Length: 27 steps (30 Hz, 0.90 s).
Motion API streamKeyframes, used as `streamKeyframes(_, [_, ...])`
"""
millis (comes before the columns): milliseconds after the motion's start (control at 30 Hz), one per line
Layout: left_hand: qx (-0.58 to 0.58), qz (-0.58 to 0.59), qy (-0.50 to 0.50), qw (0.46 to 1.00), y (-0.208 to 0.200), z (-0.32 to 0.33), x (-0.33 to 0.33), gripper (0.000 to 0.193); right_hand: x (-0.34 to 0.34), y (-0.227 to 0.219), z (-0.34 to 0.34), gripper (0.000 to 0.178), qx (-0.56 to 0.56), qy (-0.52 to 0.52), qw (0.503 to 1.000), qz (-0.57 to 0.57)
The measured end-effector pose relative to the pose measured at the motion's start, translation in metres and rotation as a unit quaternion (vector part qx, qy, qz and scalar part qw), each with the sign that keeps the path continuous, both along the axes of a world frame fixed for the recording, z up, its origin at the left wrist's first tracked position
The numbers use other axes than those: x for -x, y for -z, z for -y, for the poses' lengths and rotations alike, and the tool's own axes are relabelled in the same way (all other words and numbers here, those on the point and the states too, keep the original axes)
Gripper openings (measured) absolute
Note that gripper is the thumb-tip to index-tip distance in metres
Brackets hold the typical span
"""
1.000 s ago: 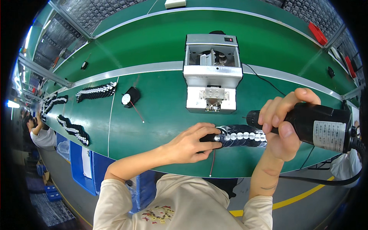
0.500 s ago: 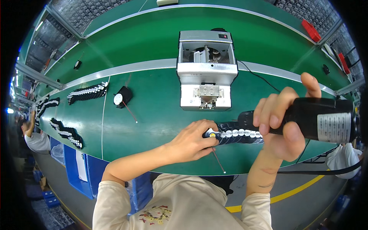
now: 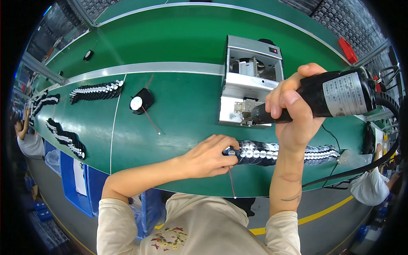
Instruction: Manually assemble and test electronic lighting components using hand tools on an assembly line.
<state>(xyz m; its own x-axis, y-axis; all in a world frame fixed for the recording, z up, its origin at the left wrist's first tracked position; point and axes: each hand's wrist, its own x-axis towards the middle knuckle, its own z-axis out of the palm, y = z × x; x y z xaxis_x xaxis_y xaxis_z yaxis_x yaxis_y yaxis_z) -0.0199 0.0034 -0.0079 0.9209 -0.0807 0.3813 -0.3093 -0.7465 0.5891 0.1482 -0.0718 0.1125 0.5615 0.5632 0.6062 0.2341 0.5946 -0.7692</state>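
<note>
My right hand [image 3: 296, 104] is wrapped round a black electric screwdriver [image 3: 346, 93] with a pale label. The driver's nose is at the front of a silver screw feeder [image 3: 240, 87]; the bit tip is hard to make out against it. On the green bench, my left hand [image 3: 212, 155] grips a small black cooling fan [image 3: 230, 151] between thumb and fingers, its thin wire trailing toward the bench edge. That fan sits at the left end of a long row of overlapping fans [image 3: 263, 154] with pale round hubs. My right forearm hides part of the row.
A single fan [image 3: 142, 102] with its wire lies left of the feeder. Further left are more fan rows [image 3: 97, 91]. Blue bins [image 3: 95, 187] stand below the bench's front edge. A thick black cable [image 3: 365, 169] hangs at the right. Other people work at both sides.
My right hand has lifted the screwdriver from near the fan row up to the front of the screw feeder. My left hand stays on the fan. The view has shifted a little.
</note>
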Motion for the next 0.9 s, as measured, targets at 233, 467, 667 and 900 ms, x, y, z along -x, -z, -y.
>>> streamKeyframes(233, [0.04,0.033,-0.003,0.999,0.01,-0.006,0.004,0.018,0.007,0.001,-0.012,0.034,0.064,0.017,0.998,-0.015])
streamKeyframes(467, [0.05,0.06,-0.021,0.997,0.015,-0.005,0.005,0.015,0.035,0.017,0.033,0.038,0.03,-0.03,0.998,-0.049])
streamKeyframes(667, [0.061,0.057,-0.015,0.996,0.017,-0.007,0.006,0.016,0.043,0.035,0.037,0.038,0.054,-0.036,0.996,-0.061])
streamKeyframes(900, [0.063,0.061,-0.02,0.996,0.015,-0.007,0.006,0.016,0.049,0.039,0.037,0.034,0.072,-0.077,0.993,-0.046])
